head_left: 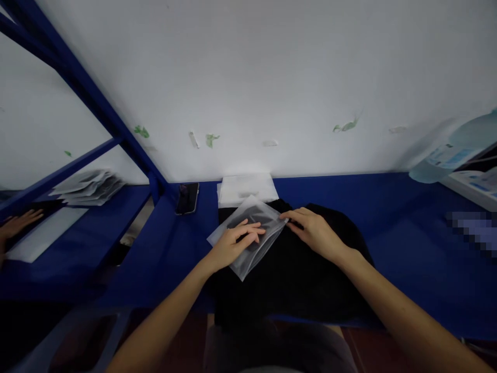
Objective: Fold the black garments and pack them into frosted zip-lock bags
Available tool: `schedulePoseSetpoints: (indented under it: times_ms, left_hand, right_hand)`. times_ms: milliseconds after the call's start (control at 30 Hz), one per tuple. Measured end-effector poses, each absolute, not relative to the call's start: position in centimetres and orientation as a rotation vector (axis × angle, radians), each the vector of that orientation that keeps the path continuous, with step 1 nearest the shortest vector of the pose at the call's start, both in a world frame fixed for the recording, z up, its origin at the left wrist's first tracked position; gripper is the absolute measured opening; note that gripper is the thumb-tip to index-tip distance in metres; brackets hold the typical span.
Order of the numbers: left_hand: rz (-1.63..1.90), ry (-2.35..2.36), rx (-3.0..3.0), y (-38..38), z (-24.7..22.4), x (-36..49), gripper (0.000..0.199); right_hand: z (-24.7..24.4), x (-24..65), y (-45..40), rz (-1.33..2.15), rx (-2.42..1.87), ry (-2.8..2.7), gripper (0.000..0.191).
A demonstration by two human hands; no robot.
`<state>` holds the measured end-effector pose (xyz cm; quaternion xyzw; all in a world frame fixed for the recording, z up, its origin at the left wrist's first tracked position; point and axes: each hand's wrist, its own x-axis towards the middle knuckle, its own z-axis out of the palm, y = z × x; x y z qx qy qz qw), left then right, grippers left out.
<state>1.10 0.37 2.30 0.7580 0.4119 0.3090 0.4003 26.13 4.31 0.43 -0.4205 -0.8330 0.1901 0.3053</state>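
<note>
One frosted bag [248,235] under left hand [233,246], right hand [314,233] at its edge

Frosted plastic bag [248,235], matt black cloth [295,274]

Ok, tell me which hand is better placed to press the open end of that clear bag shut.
Right hand, probably: its fingertips pinch the frosted plastic bag at its right-hand end. The left hand lies flat across the bag's middle, pinning it on the black cloth.
</note>
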Motion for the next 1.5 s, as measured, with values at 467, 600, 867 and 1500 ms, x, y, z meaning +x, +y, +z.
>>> schedulePoseSetpoints:
  times_ms: [467, 600, 867, 1500]
  left_hand:
    - [0.817, 1.358, 2.899, -3.6, 8.0, 6.4, 0.016]
    - [0.786, 1.403, 3.001, -3.8, 7.5, 6.6, 0.019]
    - [0.78, 1.48, 3.116, -4.6, 6.3, 3.9, 0.014]
    - [0.909, 1.763, 2.508, -10.0, 1.0, -4.1, 0.008]
  right_hand:
    - [4.0, 24.0, -1.5, 0.42, -0.928, -2.019, 0.009]
    - [3.6, 24.0, -1.6, 0.401, -0.945, -2.002, 0.009]
    - [3.5, 23.8, -1.9, 0.386, -1.005, -1.977, 0.007]
    - [0.1, 27.8, -2.1, 0.62, -1.271, -2.017, 0.019]
